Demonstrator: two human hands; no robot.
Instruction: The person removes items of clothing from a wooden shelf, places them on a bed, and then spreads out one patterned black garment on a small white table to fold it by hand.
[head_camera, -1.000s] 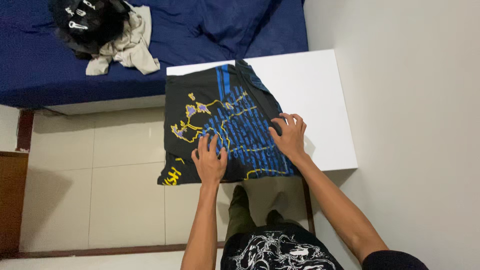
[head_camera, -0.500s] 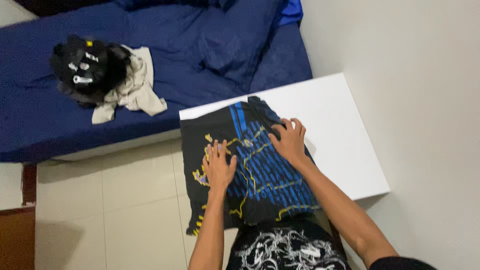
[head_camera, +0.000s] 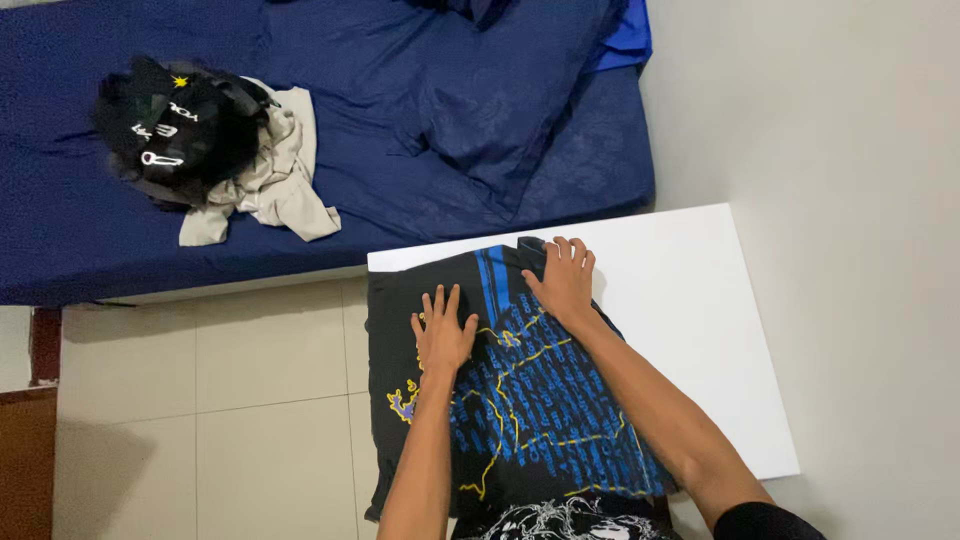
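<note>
- No container is seen; the only gathered things are a heap of clothes, a black printed garment piled on a beige garment, left on the blue bed well beyond both hands, up and to the left.
- A black T-shirt is spread on the white table, directly under both hands; its left edge is draped over the table's side above the tiled floor.
- The shirt is covered by a blue print of stripes and rows of small marks, crossed by thin yellow lines, with a small purple and yellow figure just below the left hand.
- The left hand is laid flat on the shirt, palm down, fingers spread; nothing is gripped.
- The right hand is pressed flat near the shirt's far edge, fingers straight and slightly apart; nothing is held in its grip either.
- The two hands are kept just beside each other, the right a little farther out.
- A pale wall is seen to the right of the right hand, past the table.
- A black garment with a white print is worn by the person, at the near edge of the shirt.
</note>
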